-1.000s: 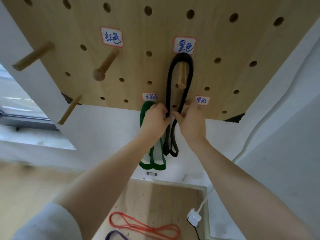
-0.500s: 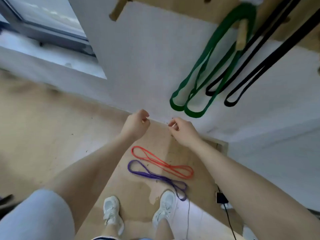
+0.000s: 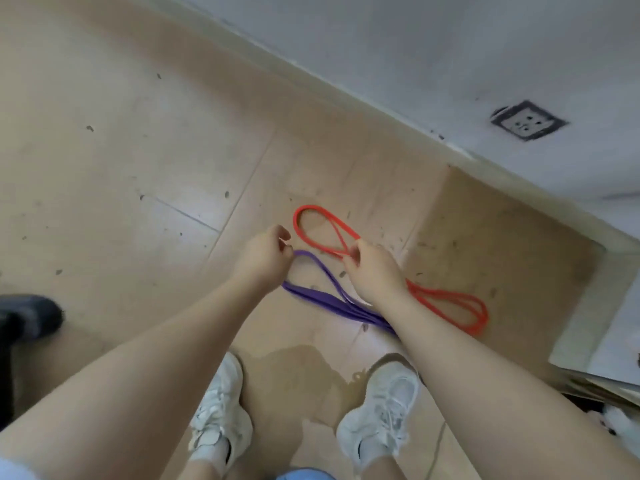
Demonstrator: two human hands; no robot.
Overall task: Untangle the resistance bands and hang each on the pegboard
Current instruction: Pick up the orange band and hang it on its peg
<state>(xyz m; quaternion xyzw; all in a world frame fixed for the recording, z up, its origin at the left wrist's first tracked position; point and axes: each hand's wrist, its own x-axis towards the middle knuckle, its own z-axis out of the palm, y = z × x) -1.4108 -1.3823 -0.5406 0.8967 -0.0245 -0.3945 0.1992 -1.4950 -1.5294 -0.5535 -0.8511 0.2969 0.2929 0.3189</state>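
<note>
A red resistance band [image 3: 311, 207] lies on the floor in a long twisted loop near the wall. A purple band [image 3: 322, 299] lies just in front of it, partly hidden under my right forearm. My right hand [image 3: 374, 271] is down at the red band's crossing point and its fingertips pinch a strand there. My left hand [image 3: 263, 254] hovers with loosely curled fingers beside the purple band's loop end and holds nothing. The pegboard and the hung bands are out of view.
My two white shoes [image 3: 221, 410] stand just behind the bands, on either side of a wet stain [image 3: 301, 362]. A wall socket [image 3: 528, 120] sits low on the white wall. A brown floor patch [image 3: 502, 244] lies to the right, and a dark object [image 3: 24, 317] at far left.
My view swung down from the pegboard to the floor. Both hands left the hung black band and dropped to the red and purple bands; my right hand now pinches the red one.
</note>
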